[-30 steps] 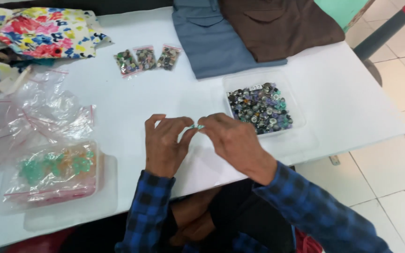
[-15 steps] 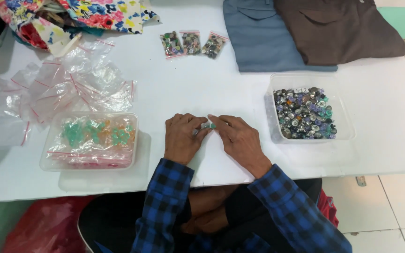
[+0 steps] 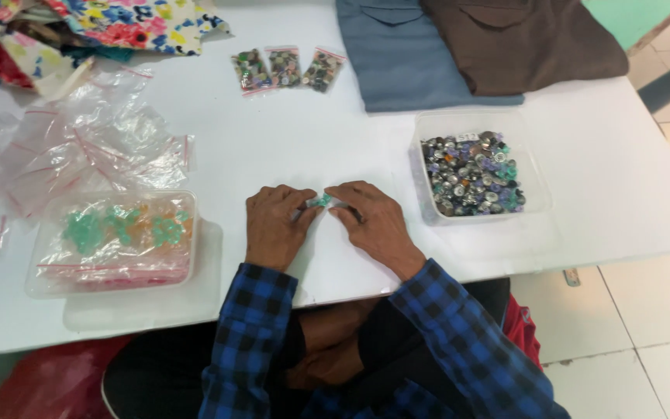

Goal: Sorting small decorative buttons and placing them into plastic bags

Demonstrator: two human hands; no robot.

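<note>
Both hands rest on the white table point(image 3: 335, 147), fingertips meeting over a small green piece point(image 3: 319, 201). The left hand point(image 3: 274, 226) and the right hand point(image 3: 374, 221) pinch it between thumbs and forefingers; most of the piece is hidden by the fingers, so its shape is hard to make out. To the right, near the right hand, stands a clear tub point(image 3: 428, 132) filled with mixed metallic and coloured buttons. To the left, a second clear tub point(image 3: 110, 283) holds small bags of green and orange bits, blurred behind plastic. Empty zip bags point(image 3: 79, 147) lie heaped beyond it. 3 small filled bags point(image 3: 287, 68) sit at the far edge, beside folded blue cloth point(image 3: 397, 54) and brown cloth point(image 3: 529, 43), both cut off by the frame.
</note>
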